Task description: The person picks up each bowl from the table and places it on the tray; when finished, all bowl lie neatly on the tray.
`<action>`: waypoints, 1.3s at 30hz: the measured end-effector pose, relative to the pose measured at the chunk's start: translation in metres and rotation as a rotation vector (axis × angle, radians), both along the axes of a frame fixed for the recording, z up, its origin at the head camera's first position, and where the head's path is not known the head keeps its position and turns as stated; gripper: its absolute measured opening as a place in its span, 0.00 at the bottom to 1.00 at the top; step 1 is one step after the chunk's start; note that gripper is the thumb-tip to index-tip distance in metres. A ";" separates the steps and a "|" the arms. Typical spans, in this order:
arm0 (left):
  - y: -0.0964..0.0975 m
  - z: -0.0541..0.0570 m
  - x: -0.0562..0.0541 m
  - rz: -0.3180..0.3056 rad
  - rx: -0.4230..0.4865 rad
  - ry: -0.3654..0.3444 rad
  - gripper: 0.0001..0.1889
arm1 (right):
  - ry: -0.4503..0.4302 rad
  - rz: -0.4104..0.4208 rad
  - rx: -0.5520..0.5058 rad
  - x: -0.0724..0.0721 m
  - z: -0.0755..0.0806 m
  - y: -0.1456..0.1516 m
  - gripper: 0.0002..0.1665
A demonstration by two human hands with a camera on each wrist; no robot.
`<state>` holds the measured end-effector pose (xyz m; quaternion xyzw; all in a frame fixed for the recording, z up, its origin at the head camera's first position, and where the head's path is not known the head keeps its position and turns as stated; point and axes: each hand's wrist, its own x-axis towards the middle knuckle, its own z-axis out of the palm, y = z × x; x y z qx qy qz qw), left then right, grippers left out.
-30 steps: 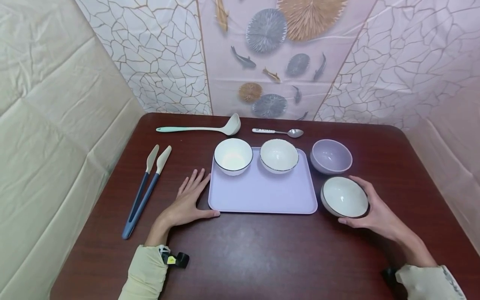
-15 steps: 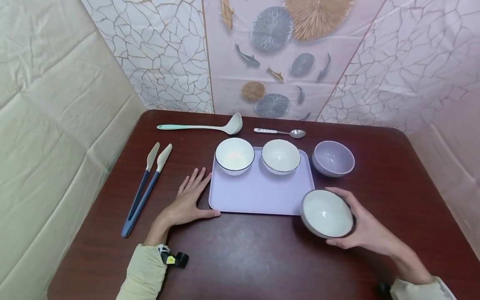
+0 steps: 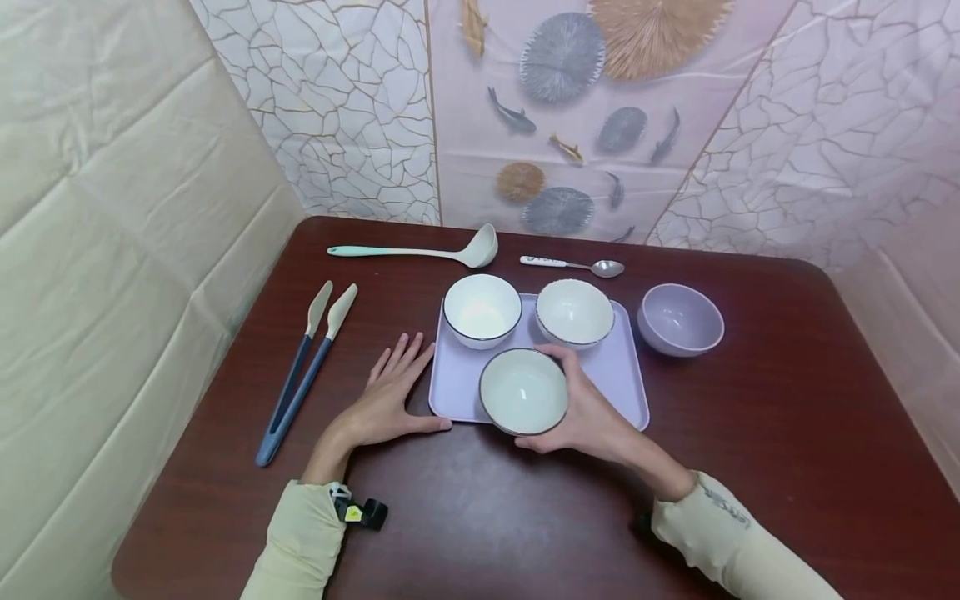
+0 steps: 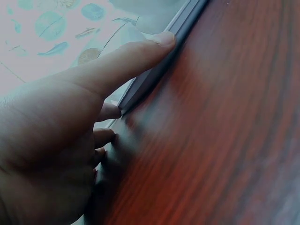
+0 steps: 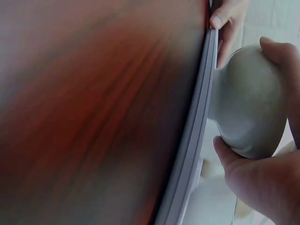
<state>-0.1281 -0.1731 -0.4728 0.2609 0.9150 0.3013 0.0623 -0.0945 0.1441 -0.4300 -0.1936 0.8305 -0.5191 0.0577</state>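
My right hand grips a pale grey-white bowl with a dark rim, fingers behind it and thumb in front. The bowl is over the front left part of the lilac tray; in the right wrist view its base is at or just above the tray, and I cannot tell if they touch. My left hand has straight, spread fingers at the tray's left edge, its thumb against the front edge near the corner. On the tray's back half stand a white bowl with a dark rim and a white bowl with a patterned rim.
A lilac bowl stands right of the tray. Behind the tray lie a ladle with a mint handle and a small metal spoon. Blue-handled tongs lie at the left on the dark wooden table.
My right hand has carried the grey-white bowl from the table right of the tray leftward over the tray's front part. The left hand has stayed at the tray's left corner.
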 end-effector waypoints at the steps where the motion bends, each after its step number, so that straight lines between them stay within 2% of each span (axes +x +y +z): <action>1: 0.001 0.000 0.000 -0.003 -0.001 0.001 0.60 | 0.000 -0.002 0.006 -0.002 -0.001 -0.004 0.70; 12: 0.003 0.001 -0.002 -0.006 -0.020 0.008 0.60 | 0.016 -0.044 0.024 -0.014 -0.013 -0.029 0.72; 16: 0.003 0.002 -0.002 -0.008 -0.016 0.007 0.60 | 0.025 -0.050 0.065 -0.016 -0.013 -0.032 0.71; 30: 0.001 0.002 -0.003 0.004 -0.027 -0.003 0.60 | 0.038 -0.031 0.069 -0.021 -0.014 -0.035 0.71; 34: 0.000 0.001 -0.002 0.008 -0.023 -0.001 0.61 | 0.037 -0.007 0.097 -0.021 -0.012 -0.036 0.73; 37: -0.001 0.000 -0.001 0.009 -0.024 -0.001 0.61 | 0.082 0.015 0.106 -0.016 -0.004 -0.028 0.74; 39: -0.001 -0.001 0.000 0.008 -0.022 -0.005 0.61 | 0.124 0.028 0.099 -0.009 0.005 -0.015 0.70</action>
